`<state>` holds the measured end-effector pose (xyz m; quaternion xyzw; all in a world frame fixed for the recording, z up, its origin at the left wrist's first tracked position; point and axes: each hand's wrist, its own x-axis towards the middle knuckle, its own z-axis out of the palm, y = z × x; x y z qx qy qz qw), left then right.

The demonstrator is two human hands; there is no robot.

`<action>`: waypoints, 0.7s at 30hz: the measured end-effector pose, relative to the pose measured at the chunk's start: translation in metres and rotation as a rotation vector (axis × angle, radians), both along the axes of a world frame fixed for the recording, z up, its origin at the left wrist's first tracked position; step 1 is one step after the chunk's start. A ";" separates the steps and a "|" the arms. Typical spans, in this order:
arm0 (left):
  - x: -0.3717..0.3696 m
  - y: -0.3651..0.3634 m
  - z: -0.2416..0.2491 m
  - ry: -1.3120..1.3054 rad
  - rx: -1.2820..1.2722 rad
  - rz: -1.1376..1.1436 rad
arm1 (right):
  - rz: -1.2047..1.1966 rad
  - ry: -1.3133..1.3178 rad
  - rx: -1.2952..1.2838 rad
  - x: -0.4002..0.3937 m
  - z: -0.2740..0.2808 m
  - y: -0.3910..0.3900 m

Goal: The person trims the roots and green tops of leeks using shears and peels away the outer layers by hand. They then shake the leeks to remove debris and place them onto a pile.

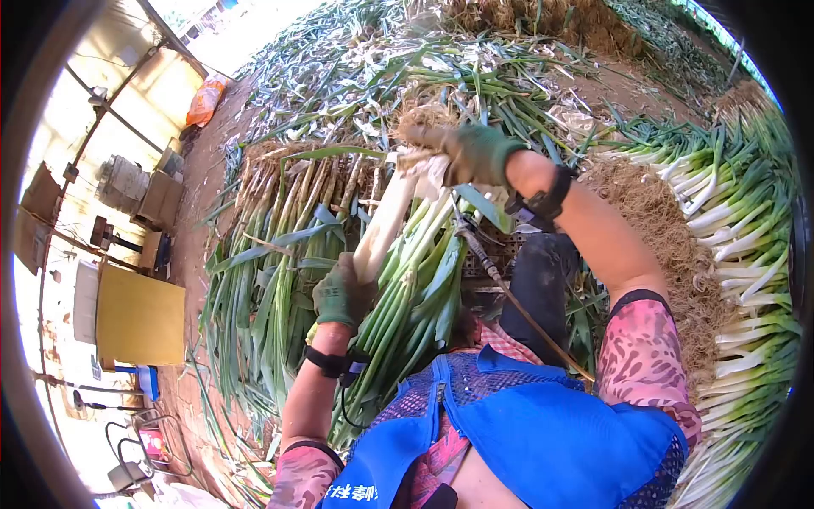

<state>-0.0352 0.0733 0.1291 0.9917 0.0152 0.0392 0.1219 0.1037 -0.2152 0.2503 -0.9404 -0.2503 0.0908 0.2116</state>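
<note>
The left hand [343,295], in a green glove, is closed around a thick pale stalk [387,222], which slants up and away in front of the person's chest. The right hand [479,155], also gloved, is at the stalk's far end, near a tuft of roots [426,117]; blur there means I cannot tell whether its fingers grip. Green leeks [254,293] lie under and left of the left hand, tops toward the person. A hose [532,316] with a metal nozzle [476,246] runs below the right hand. White-stemmed leeks [738,280] line the right side.
</note>
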 end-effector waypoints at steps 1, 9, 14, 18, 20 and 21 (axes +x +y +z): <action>-0.002 -0.003 -0.001 -0.004 0.004 -0.003 | 0.068 -0.100 -0.112 0.003 -0.009 0.005; -0.014 -0.022 -0.016 -0.046 0.046 -0.066 | -0.393 -0.406 -0.051 0.033 -0.039 -0.030; -0.010 -0.022 -0.042 -0.129 0.044 -0.098 | -0.214 -0.039 0.018 0.008 0.002 -0.023; -0.016 -0.031 -0.035 -0.148 0.000 -0.135 | 0.057 -0.254 -0.366 0.006 -0.039 0.002; -0.019 -0.029 -0.033 -0.134 0.016 -0.152 | 0.110 -0.377 -0.369 0.027 -0.078 -0.003; -0.018 -0.027 -0.032 -0.139 0.011 -0.129 | 0.136 -0.438 -0.370 0.036 -0.085 -0.008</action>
